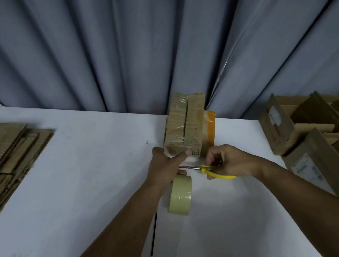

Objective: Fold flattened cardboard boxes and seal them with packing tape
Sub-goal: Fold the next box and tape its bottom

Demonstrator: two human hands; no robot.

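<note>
A small folded cardboard box [184,123] stands on the white table [86,165], clear tape along its top seam and an orange strip on its right side. My left hand [165,165] grips the box's near end, thumb on top. A roll of pale packing tape [180,194] hangs just below that hand. My right hand [230,160] holds yellow-handled scissors [206,169], whose blades point left toward the tape under the left hand.
A stack of flattened cardboard boxes [8,157] lies at the table's left edge. Several folded, open boxes [310,129] crowd the right side. Grey curtains [138,49] hang behind the table. A dark seam [153,235] runs down the tabletop.
</note>
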